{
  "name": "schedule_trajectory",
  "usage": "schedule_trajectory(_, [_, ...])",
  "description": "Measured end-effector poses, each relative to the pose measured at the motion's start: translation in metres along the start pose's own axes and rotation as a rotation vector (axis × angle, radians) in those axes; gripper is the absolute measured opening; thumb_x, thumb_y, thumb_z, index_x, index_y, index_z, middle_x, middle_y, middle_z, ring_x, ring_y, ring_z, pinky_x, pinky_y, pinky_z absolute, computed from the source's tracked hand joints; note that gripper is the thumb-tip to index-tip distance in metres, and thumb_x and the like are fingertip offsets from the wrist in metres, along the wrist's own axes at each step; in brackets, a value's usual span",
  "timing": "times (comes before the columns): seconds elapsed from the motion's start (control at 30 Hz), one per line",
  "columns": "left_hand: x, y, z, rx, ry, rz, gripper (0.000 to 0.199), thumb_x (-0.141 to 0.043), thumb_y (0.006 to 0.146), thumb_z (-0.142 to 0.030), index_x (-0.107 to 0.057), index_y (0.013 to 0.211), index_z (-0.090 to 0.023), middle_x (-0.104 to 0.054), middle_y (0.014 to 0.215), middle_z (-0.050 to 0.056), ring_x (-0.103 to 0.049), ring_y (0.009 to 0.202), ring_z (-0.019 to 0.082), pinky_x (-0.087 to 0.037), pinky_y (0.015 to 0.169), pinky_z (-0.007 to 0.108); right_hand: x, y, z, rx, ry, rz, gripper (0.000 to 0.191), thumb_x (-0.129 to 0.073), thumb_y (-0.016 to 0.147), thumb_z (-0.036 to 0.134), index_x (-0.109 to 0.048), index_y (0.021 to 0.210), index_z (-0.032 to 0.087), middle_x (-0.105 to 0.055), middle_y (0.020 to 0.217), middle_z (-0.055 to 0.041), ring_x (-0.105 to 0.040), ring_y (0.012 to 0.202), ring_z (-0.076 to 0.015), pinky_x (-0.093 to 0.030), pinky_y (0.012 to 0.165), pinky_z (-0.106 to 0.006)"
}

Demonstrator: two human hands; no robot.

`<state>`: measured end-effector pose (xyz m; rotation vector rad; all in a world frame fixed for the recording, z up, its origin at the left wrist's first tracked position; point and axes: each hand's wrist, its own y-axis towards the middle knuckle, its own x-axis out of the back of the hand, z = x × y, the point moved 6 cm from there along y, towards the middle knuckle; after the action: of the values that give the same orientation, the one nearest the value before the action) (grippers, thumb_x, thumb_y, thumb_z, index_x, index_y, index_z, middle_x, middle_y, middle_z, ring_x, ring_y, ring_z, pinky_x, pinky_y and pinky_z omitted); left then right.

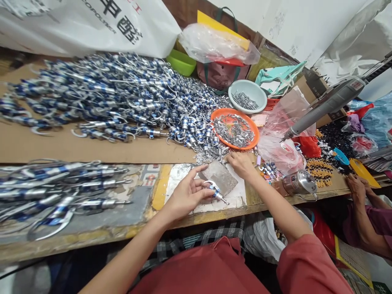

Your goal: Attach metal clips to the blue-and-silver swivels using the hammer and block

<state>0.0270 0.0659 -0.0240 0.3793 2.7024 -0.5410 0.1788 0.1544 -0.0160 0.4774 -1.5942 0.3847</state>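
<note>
Left fingers point(206, 193), hooked blue-silver piece point(217, 192) pinched at tips — jutting right

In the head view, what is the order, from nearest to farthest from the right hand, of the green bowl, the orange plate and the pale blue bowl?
From the right hand:
1. Orange plate, just beyond the hand.
2. Pale blue bowl, farther back.
3. Green bowl, at the back, to the left.

This looks like a small assembly workshop. A grey power screwdriver point(329, 107) hangs over a worn bench point(128, 232) heaped with metal pieces point(122, 90).
</note>
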Motion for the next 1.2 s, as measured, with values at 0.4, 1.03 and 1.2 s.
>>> schedule_trajectory(0.4, [0.000, 0.001, 0.003, 0.001, -0.016, 0.016, 0.079, -0.073, 0.057, -0.022, -0.033, 0.125, -0.019, -0.057, 0.065, -0.006, -0.063, 0.065, 0.015, -0.055, 0.067, 0.034, 0.046, -0.033, 0.029, 0.049, 0.367, -0.272, 0.013, -0.051, 0.082, 0.014, -0.064, 0.082, 0.016, -0.069, 0.083, -0.0025, -0.062, 0.077, -0.0111, -0.047, 0.072, -0.021])
schedule_trajectory(1.03, [0.006, 0.002, 0.002, -0.068, 0.157, -0.005, 0.043, -0.071, 0.060, -0.025, -0.068, 0.102, -0.016, -0.069, 0.079, 0.003, -0.064, 0.073, 0.018, -0.056, 0.071, 0.034, 0.050, -0.088, 0.078, 0.220, 0.415, -0.516, 0.028, -0.043, 0.084, 0.008, -0.065, 0.096, 0.020, -0.069, 0.097, -0.0034, -0.058, 0.095, -0.0168, -0.047, 0.079, -0.031])
schedule_trajectory(1.2, [0.006, 0.002, -0.010, -0.246, 0.489, 0.031, 0.020, -0.065, 0.065, -0.025, -0.075, 0.081, -0.018, -0.073, 0.080, 0.006, -0.066, 0.077, 0.022, -0.053, 0.076, 0.034, 0.046, -0.088, 0.074, 0.246, 0.467, -0.478, 0.031, -0.041, 0.085, 0.007, -0.064, 0.101, 0.021, -0.067, 0.102, -0.0041, -0.055, 0.103, -0.0169, -0.046, 0.086, -0.034])
